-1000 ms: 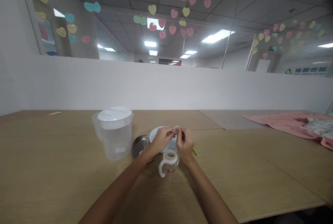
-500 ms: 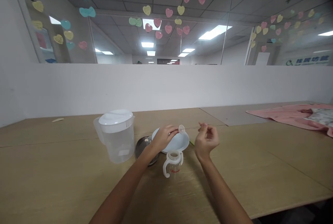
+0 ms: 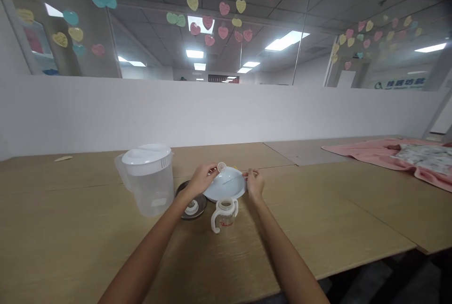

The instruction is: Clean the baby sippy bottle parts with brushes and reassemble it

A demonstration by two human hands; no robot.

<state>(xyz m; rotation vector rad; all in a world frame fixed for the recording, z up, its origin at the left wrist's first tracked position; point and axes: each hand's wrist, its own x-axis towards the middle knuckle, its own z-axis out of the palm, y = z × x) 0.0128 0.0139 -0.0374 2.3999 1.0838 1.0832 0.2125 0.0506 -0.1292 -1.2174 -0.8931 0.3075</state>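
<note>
We have our left hand (image 3: pixel 202 179) at the left of the bowl (image 3: pixel 226 193), its thumb and fingers closed in a pinch on a small clear round piece (image 3: pixel 221 167), which shows against the bowl's far rim. Our right hand (image 3: pixel 255 184) is at the right of the bowl, fingers curled together, and in them we hold a thin stick (image 3: pixel 232 180). The stick slants leftward across the bowl; we cannot tell whether its tip touches the inside.

On our side of the bowl we see the bottle (image 3: pixel 226 219), upright and uncapped, with white handles curving out at its sides and red lettering on its front; we cannot tell whether it touches the bowl. To the left of the bowl, partly behind our left forearm, we have a dark metal dish (image 3: pixel 199 209) with a white ring (image 3: pixel 191 208) lying in it. Farther left of the bowl we see a lidded jug (image 3: pixel 153 186). Well to the right of the bowl, a pink cloth (image 3: pixel 367 153) lies on the surface (image 3: pixel 318 209).
</note>
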